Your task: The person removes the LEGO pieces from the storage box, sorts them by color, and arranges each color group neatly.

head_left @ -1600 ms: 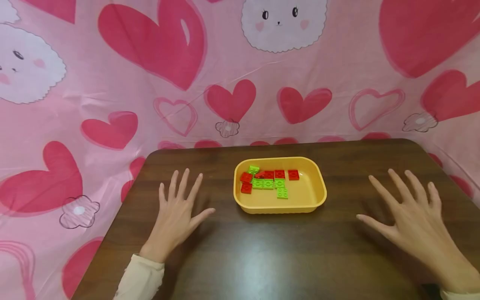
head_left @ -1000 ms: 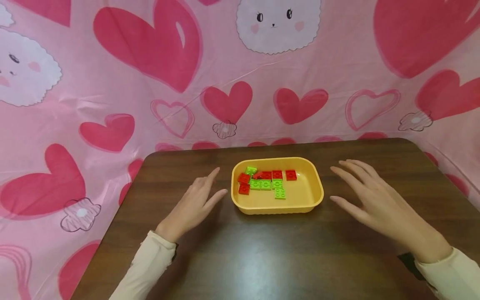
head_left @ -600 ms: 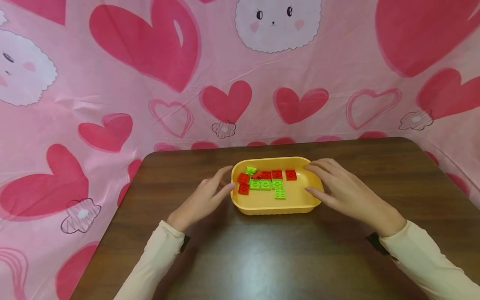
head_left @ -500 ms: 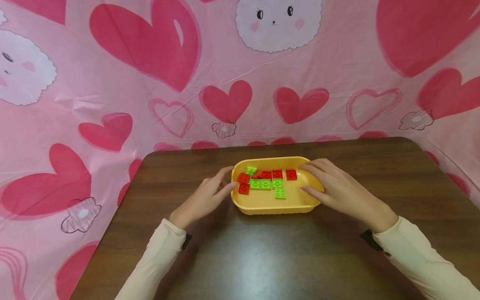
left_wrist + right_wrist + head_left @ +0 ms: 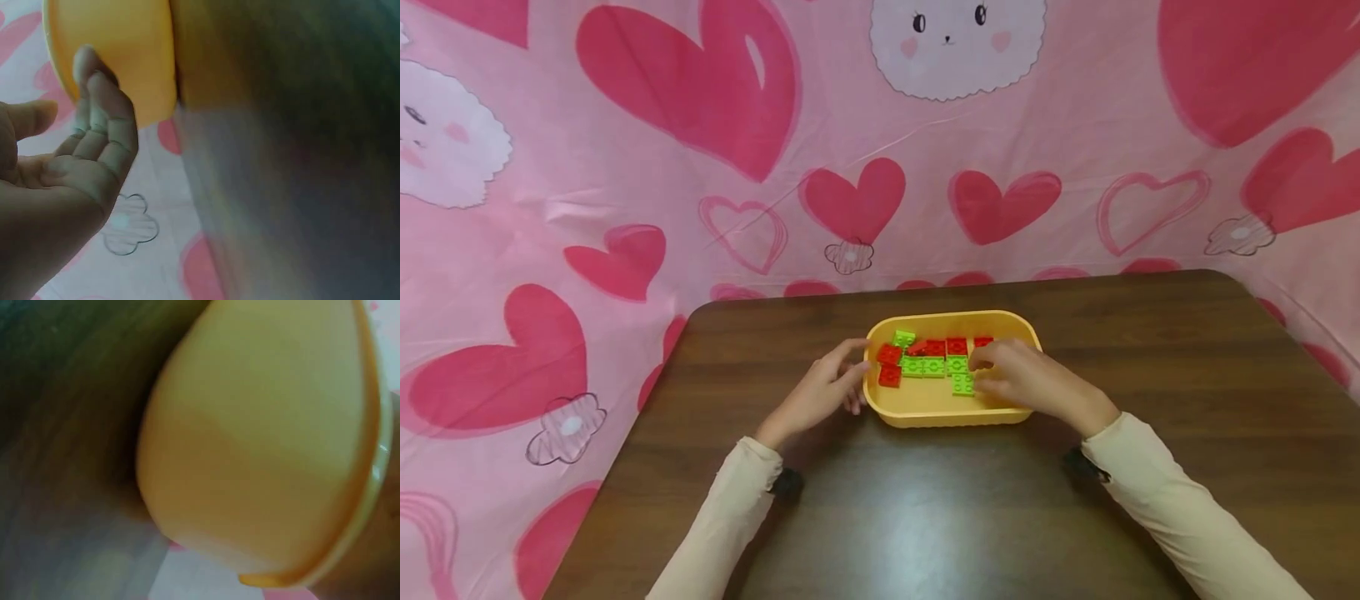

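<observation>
A yellow plastic tray (image 5: pixel 928 404) holds several red and green toy building bricks. My left hand (image 5: pixel 820 392) is at the tray's left end, fingers loosely bent. In the left wrist view, the left hand (image 5: pixel 94 150) has its fingertips at the tray's outer wall (image 5: pixel 140 69), with the thumb apart from them. My right hand (image 5: pixel 1037 379) reaches over the right rim into the tray. Its thumb and fingers are spread beside a green brick (image 5: pixel 963 384) and partly cover a red brick (image 5: pixel 983 342). The tray's outer side (image 5: pixel 250 437) fills the right wrist view, hiding the fingers.
More red bricks (image 5: pixel 890 376) and green bricks (image 5: pixel 933 367) lie in the tray's left half. The tray stands on a dark wooden table (image 5: pixel 910 508). Behind it hangs a pink cloth (image 5: pixel 775 225) with hearts.
Both hands have come inward from wide apart to the tray. The left has stopped at its left end; the right has gone on over the rim to the bricks, which look unmoved.
</observation>
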The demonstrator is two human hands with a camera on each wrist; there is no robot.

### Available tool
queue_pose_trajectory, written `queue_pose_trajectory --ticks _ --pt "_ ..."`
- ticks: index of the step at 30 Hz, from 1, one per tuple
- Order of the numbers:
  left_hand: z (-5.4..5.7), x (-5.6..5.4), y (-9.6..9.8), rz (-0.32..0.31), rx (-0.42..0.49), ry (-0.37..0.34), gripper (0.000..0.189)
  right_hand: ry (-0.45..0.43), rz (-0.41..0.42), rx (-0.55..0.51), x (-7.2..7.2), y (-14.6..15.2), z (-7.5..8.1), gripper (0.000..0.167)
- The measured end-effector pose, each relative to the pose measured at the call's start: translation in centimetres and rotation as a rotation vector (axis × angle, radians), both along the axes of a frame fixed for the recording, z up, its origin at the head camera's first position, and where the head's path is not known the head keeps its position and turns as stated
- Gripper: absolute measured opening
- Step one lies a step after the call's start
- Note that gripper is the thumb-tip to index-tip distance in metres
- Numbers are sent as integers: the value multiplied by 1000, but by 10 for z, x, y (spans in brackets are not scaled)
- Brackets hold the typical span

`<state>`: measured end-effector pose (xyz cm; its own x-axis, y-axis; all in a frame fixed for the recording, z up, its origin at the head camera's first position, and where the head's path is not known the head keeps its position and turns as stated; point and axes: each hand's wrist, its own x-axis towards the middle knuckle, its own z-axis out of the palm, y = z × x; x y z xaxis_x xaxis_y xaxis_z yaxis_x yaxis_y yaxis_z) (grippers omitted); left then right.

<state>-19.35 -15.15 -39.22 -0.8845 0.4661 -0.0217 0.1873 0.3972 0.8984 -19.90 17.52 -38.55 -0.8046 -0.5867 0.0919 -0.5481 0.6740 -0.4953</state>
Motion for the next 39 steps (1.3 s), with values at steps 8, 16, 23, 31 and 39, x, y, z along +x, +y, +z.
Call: queue_pose_trajectory --ticks 8,16,23,31,39 --pt "-8 -5 0 -3 96 -71 45 -60 3 11 -6 -7 -11 22" --pt "-9 -8 -1 -65 152 -150 45 -49 -53 44 -4 -9 -11 22" --pt "-11 -8 -3 -93 184 -189 47 2 -33 59 -5 -10 -12 20" --pt "-14 -6 -3 -72 211 -188 46 38 -11 68 -5 -13 -14 19" --pt "-13 -6 2 -85 237 -164 45 -16 -33 86 -4 -10 -11 21"
